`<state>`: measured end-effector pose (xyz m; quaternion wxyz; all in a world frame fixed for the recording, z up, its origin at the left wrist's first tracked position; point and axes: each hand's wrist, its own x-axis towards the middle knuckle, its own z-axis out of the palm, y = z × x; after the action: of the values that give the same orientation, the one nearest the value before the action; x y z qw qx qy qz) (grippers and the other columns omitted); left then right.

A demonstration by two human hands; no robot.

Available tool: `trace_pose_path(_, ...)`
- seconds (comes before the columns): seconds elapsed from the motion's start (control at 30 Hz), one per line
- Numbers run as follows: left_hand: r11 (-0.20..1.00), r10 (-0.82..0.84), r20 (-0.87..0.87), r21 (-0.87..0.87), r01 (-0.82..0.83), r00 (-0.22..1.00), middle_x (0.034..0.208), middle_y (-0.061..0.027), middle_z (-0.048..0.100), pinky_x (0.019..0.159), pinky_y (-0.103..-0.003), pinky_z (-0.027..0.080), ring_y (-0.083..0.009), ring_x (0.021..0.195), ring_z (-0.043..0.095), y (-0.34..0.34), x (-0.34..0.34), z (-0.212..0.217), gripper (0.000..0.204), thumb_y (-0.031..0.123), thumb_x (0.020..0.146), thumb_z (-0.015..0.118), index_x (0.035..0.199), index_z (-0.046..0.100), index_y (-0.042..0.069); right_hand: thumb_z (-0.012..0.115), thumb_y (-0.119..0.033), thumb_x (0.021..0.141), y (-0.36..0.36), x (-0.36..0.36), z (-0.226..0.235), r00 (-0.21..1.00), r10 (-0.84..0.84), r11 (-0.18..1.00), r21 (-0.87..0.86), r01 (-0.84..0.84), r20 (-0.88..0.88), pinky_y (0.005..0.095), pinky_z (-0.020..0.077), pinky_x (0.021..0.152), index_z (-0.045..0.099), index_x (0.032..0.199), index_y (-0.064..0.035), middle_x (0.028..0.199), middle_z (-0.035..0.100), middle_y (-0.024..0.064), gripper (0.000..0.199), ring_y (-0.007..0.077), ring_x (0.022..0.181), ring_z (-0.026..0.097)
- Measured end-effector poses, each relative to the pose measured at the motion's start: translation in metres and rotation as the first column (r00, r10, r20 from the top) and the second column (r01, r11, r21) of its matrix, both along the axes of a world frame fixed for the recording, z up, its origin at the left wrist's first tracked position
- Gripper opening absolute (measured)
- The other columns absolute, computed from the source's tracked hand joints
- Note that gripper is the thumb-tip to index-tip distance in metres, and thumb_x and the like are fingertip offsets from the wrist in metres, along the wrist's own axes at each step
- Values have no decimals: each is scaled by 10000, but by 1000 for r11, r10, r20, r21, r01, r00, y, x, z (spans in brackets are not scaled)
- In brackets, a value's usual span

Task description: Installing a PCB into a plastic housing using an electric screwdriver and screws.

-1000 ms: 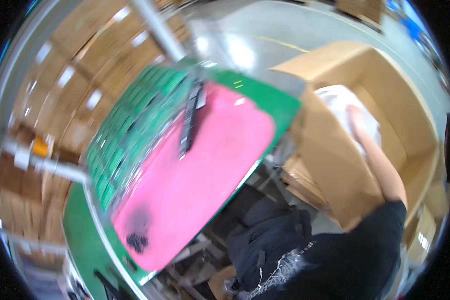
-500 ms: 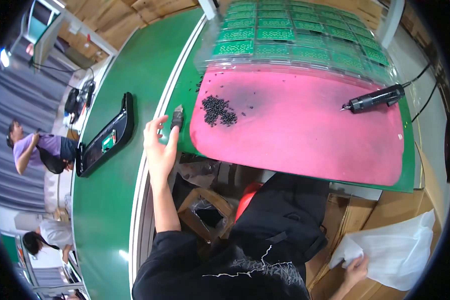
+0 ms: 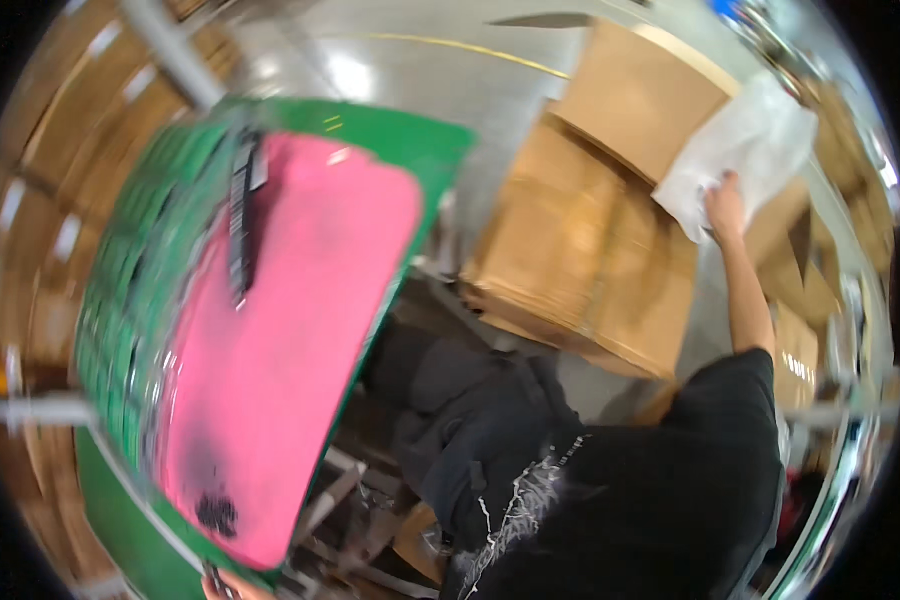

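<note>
I have the right hand (image 3: 727, 208) in the upper right of the frame, its fingers closed in on the lower edge of a thin white sheet (image 3: 760, 135), perhaps a bag. The sheet spreads up and away past the fingertips, its long axis slanting from lower left to upper right.

What counts for me is the side: the sheet lies to the right of the brown carton (image 3: 560, 235), just beside its raised flap (image 3: 645, 95). Its lower left corner overlaps the carton's outline from where I look, though I cannot tell whether they touch.

The right hand is plainly the nearer one. The left hand (image 3: 242, 588) sits well apart at the lower left, cut off by the bottom edge, with a small dark object (image 3: 220, 582) at its fingers; through the blur I cannot tell how firmly it grips. Just above that hand I see the near end of the pink mat (image 3: 300, 320), bearing a pile of small black pieces (image 3: 216, 515).
</note>
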<state>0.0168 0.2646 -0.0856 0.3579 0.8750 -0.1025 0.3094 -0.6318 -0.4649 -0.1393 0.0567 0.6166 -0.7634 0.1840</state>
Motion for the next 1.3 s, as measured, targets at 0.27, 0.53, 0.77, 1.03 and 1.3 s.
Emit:
trace_pose_path(0.27, 776, -534, 125, -321, 543, 836, 1035, -164, 611, 818, -374, 483, -268, 936, 589, -205, -79, 45, 280, 177, 920, 614, 1115, 570, -20, 550, -222, 832, 209, -140, 41, 819, -552, 802, 168, 573, -155, 510, 470, 899, 302, 1393, -71, 1074, 643, 270, 631, 425, 1012, 622)
trace_pose_path(0.53, 186, -982, -97, -624, 759, 161, 1105, -115, 553, 841, -320, 438, -182, 865, 509, -321, -157, -12, 226, 93, 929, 521, 1144, 536, 27, 626, -180, 776, 491, -301, -53, 580, -814, 571, -201, 796, -16, 446, 376, 1058, 301, 1349, 119, 1305, 453, 371, 724, 460, 1222, 471)
trace_pose_path(0.77, 38, -956, -237, -683, 730, -172, 1050, -137, 574, 776, -284, 448, -148, 784, 534, -367, -201, -26, 272, 169, 898, 601, 1105, 525, 11, 630, -238, 801, 535, -218, -98, 168, -985, 173, 326, 929, 45, 448, 356, 1066, 416, 1309, 56, 1293, 509, 261, 624, 390, 1269, 444)
trace_pose_path(1.03, 296, -736, -228, -955, -1, -638, 1127, -146, 617, 754, -302, 522, -185, 914, 614, -417, -255, -76, 310, 226, 991, 530, 1237, 515, 39, 582, -219, 936, 327, 10, -102, 737, -46, 952, 253, -172, 674, 351, 487, 881, 542, 1230, -31, 1056, 630, 107, 351, 201, 959, 606)
trace_pose_path(1.3, 326, -658, -346, -932, 161, -669, 1080, -70, 623, 756, -281, 529, -124, 937, 612, -459, -313, -122, 256, 126, 996, 504, 1233, 512, 29, 449, -302, 1018, 254, 223, -73, -87, -181, 877, 121, -465, 980, 279, 471, 827, 514, 1185, -32, 1045, 587, 16, 323, 120, 940, 566)
